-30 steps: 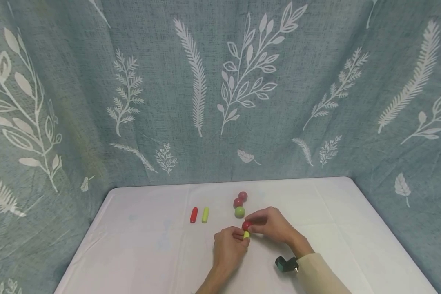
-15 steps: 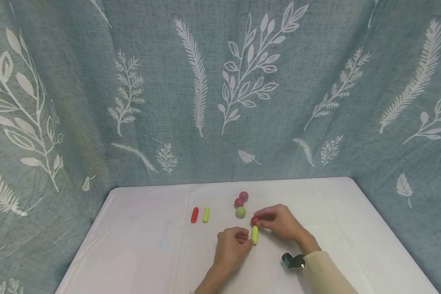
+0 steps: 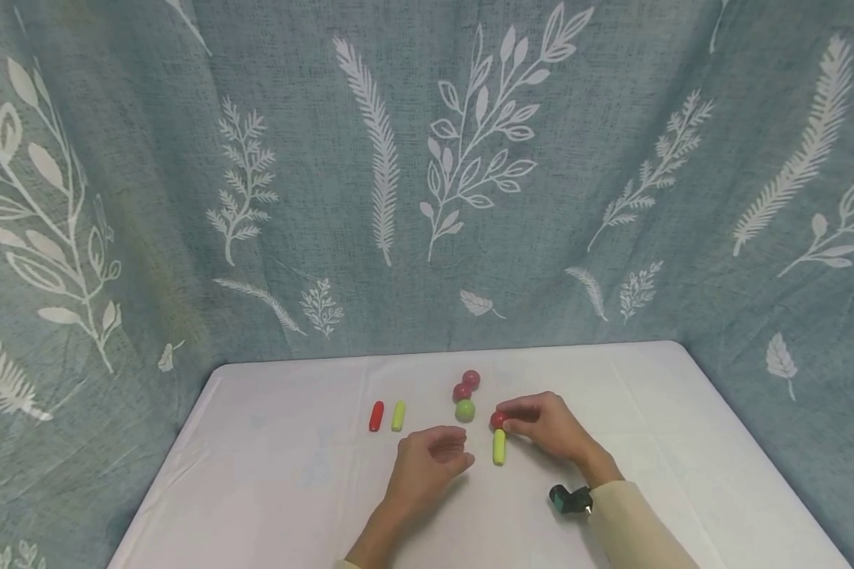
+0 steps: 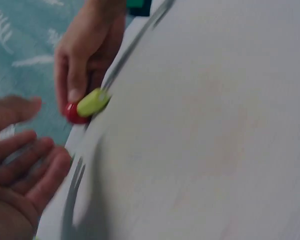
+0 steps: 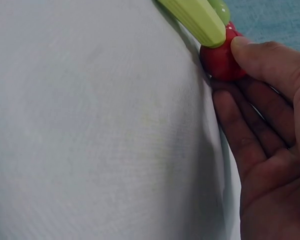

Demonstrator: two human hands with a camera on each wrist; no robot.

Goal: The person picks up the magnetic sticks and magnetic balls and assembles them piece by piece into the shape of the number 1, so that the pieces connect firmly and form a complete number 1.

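My right hand pinches a glossy red ball between thumb and fingers. A yellow-green stick extends from that ball towards me, and together they look like a small maraca. In the right wrist view the stick has a ribbed side, and its end meets the ball. Whether the two are fastened is hidden. My left hand is to the left of the stick, apart from it, with relaxed fingers and nothing in them. The left wrist view also shows these fingers spread.
Behind the hands lie a green ball and two red balls, one nearer and one farther. A red stick and another yellow-green stick lie further left on the white-covered table. A patterned curtain stands behind.
My left hand has let go of the yellow-green stick and moved left, its fingers opening. My right hand has carried the red ball and stick rightward and slightly away from me.
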